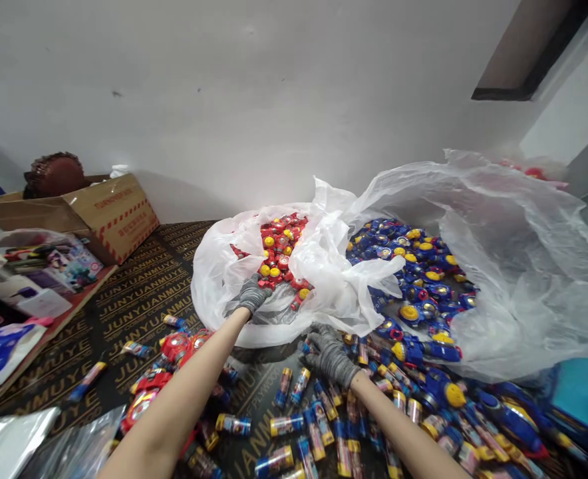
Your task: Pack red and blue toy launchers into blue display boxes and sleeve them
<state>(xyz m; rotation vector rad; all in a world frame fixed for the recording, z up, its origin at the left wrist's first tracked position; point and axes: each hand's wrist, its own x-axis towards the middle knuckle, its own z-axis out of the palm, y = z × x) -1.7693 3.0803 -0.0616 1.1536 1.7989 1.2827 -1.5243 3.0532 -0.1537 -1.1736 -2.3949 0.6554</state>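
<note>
My left hand (254,295), in a grey glove, reaches into the mouth of a white plastic bag (211,266) filled with red toys (280,247) that have yellow round parts. Its fingers close against a red toy at the near side of the pile. Closer to me, my right hand (330,354), gloved in grey too, is curled by the bag's front edge. At its fingertips a small blue end shows, which looks like one of the printed tubes (315,431) with blue and yellow ends. Many such tubes lie around and below this hand.
Another plastic bag (513,266) on the right holds blue toys (414,259); more blue toys (438,386) lie before it. Loose red toys (144,399) sit beside my left forearm. A cardboard box (119,219) and clear bags (79,439) are at left. Behind rises a wall (254,113).
</note>
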